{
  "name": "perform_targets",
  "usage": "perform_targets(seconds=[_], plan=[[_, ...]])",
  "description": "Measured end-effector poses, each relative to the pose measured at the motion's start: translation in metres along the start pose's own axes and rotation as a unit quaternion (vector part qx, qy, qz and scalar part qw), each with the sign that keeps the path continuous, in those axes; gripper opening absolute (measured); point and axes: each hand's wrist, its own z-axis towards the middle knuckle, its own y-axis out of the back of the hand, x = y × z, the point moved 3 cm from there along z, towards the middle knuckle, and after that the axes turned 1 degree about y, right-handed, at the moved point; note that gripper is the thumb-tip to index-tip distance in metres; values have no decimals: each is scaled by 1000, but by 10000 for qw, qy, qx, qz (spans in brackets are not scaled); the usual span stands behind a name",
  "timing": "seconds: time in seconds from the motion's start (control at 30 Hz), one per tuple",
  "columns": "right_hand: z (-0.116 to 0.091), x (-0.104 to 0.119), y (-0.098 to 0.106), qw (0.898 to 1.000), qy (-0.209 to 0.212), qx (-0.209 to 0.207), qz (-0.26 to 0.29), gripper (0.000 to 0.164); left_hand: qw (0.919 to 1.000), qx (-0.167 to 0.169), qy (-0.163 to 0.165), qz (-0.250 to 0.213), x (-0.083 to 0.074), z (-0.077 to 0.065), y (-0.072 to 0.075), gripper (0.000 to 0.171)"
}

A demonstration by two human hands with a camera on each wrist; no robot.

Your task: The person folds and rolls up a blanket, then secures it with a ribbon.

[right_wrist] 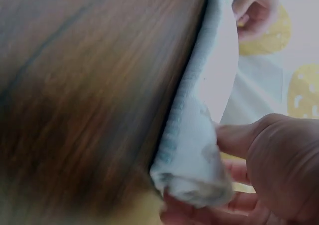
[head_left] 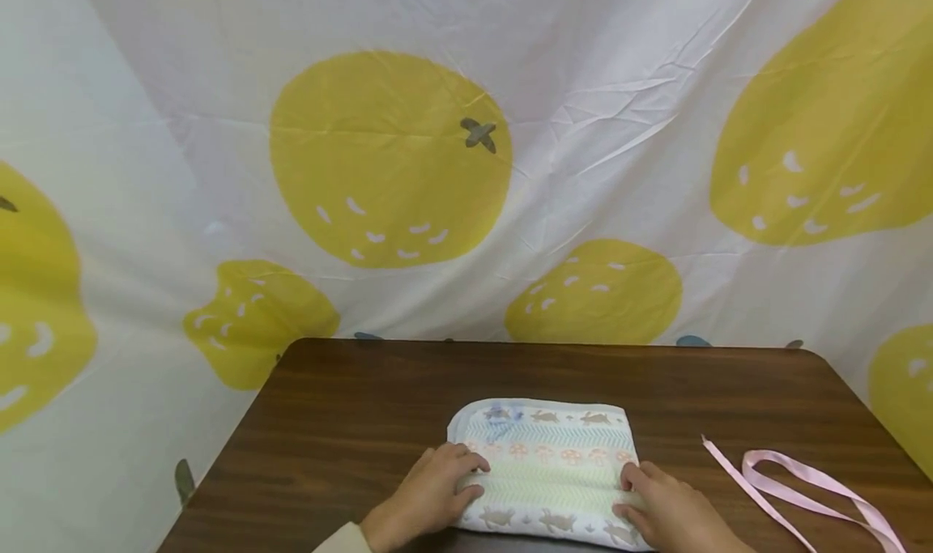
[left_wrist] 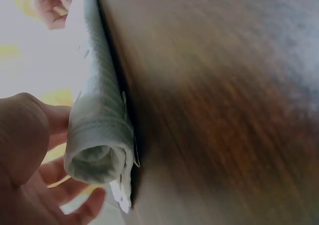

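White printed cloth (head_left: 543, 476), banded with brown animals and reddish mushrooms, lies on the dark wood-grain table (head_left: 350, 415), its near side rolled into a tube. Left hand (head_left: 437, 484) grips the left end, fingers curled about the roll, thumb and index finger apart. Right hand (head_left: 666, 504) grips the right end likewise. Pink ribbon (head_left: 758, 495) lies looped right of the cloth. Fruit-patterned sheet (head_left: 619, 51) hangs behind the table.

The printed cloth (head_left: 543, 476) looks matt and lightly textured; the ribbon (head_left: 790, 500) is smooth, faintly glossy fabric. The tabletop (head_left: 364, 407) has a smooth wood-grain finish, the creased fabric backdrop (head_left: 583, 172) a soft sheen.
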Motion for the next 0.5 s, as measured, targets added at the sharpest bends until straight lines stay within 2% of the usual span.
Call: perform_targets(seconds=[0.1, 0.17, 0.23, 0.33, 0.43, 0.5], plan=[[0, 9, 0, 9946, 442, -497, -802, 28, 9959, -561, -464, 530, -5, -1, 0, 18], [-1, 16, 0, 9819, 924, -964, -1344, 32, 9903, -903, -784, 711, -8, -1, 1, 15], [-2, 21, -2, 9657, 1356, -1347, -1760, 35, 9847, -1101, -1060, 833, -12, -2, 1, 12], [-5, 26, -4, 9495, 1699, -1596, -2100, 38, 9791, -1109, -1371, 1013, -16, -5, 2, 11], [-8, 26, -6, 9461, 1823, -1619, -2131, 39, 9748, -866, -1610, 1282, -19, -8, 3, 15], [-9, 25, -7, 9450, 1951, -1589, -2087, 39, 9732, -615, -1743, 1365, -20, -11, 3, 26]])
